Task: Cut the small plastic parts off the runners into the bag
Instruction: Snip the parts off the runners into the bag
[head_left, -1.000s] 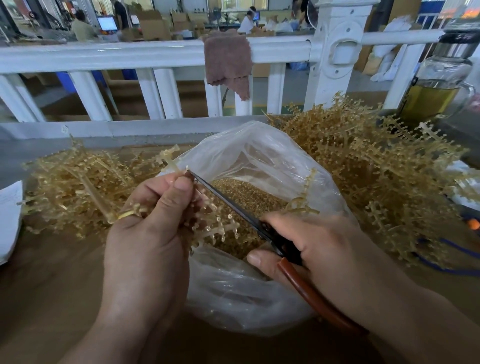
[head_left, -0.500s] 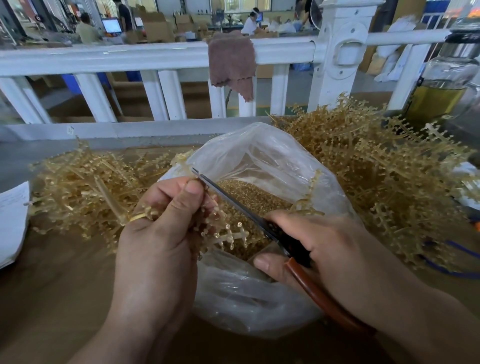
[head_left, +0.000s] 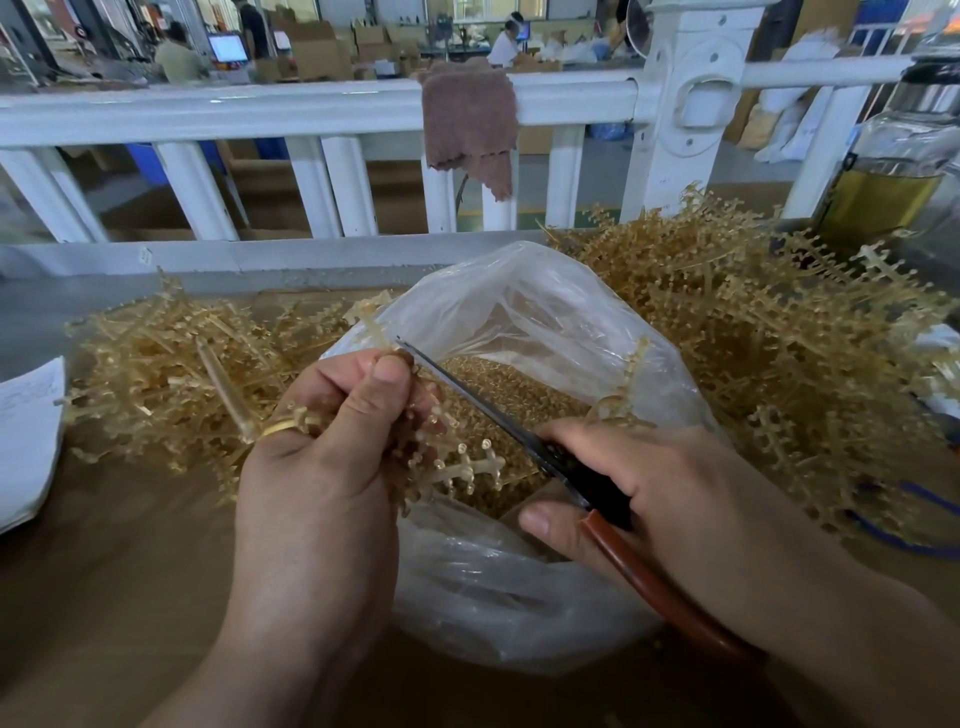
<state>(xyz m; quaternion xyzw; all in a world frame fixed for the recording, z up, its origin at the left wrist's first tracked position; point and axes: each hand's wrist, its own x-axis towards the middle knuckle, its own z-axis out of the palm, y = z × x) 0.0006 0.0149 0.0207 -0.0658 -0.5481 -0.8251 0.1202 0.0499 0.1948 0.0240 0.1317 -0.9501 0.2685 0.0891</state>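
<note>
Here, left hand (head_left: 317, 467) grips an amber runner (head_left: 457, 467) over the open plastic bag (head_left: 545, 322); right hand (head_left: 670, 488) clasps red-handled scissors (head_left: 498, 415), blades closed beside the left thumb.

The right grip (head_left: 670, 483) covers the upper handle of the scissors (head_left: 467, 400), and the left grip (head_left: 322, 467) hides much of the runner (head_left: 467, 465) it holds. At the right edge the bottle (head_left: 893, 171) is cut off; at the left edge, the paper (head_left: 26, 436).
</note>
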